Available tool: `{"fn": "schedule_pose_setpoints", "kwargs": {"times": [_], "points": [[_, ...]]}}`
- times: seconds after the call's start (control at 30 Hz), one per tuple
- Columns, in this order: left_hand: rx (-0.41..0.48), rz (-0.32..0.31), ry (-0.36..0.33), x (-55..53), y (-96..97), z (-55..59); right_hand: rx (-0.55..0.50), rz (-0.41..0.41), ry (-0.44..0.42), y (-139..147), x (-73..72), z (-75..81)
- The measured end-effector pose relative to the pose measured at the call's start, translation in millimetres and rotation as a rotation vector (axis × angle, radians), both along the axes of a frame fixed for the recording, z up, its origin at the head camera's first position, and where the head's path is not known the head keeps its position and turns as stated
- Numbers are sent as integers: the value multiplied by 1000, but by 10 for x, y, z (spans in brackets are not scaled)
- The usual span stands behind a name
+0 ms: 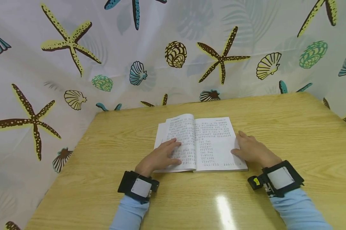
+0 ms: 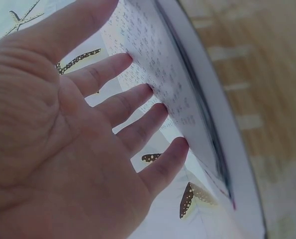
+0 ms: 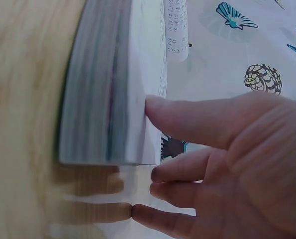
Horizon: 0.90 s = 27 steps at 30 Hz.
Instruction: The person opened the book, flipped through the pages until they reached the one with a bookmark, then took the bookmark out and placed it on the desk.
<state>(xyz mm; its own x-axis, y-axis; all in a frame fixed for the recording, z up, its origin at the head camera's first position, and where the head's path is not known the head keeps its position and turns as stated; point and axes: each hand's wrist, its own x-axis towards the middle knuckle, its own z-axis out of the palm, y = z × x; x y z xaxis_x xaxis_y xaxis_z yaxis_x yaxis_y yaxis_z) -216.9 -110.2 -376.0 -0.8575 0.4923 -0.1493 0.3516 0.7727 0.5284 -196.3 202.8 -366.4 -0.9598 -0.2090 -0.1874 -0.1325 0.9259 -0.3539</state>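
Note:
An open book [image 1: 210, 127] with printed pages lies on the wooden table. My left hand [image 1: 158, 158] rests on its left page, fingers spread and nearly straight. In the left wrist view the fingertips of the left hand [image 2: 98, 119] touch the printed page [image 2: 162, 74]. At the book's right edge is my right hand [image 1: 255, 151], its thumb on the right page's margin. The right wrist view shows that thumb touching the page near a corner of the thick page block [image 3: 95, 89]. The other fingers of the right hand [image 3: 212, 164] lie beside the book, loosely extended.
The light wooden table [image 1: 118, 137] extends around the book on all sides. Behind it and at the sides hangs a white cloth [image 1: 158, 28] printed with starfish and shells. Black wrist straps [image 1: 282, 179] with devices sit on both forearms.

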Motion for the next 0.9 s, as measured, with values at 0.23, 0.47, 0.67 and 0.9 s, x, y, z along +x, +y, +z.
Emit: {"fn": "schedule_pose_setpoints", "kwargs": {"times": [0.23, 0.47, 0.67, 0.9], "points": [[0, -1, 8, 1, -3, -8, 36, -6, 16, -55, 18, 13], [-5, 0, 16, -3, -3, -12, 90, -12, 118, -112, 44, 26], [-2, 1, 7, -5, -9, -20, -164, 21, 288, -137, 19, 10], [-4, -11, 11, -14, -14, -21, -642, 240, 90, -336, 75, 8]]}}
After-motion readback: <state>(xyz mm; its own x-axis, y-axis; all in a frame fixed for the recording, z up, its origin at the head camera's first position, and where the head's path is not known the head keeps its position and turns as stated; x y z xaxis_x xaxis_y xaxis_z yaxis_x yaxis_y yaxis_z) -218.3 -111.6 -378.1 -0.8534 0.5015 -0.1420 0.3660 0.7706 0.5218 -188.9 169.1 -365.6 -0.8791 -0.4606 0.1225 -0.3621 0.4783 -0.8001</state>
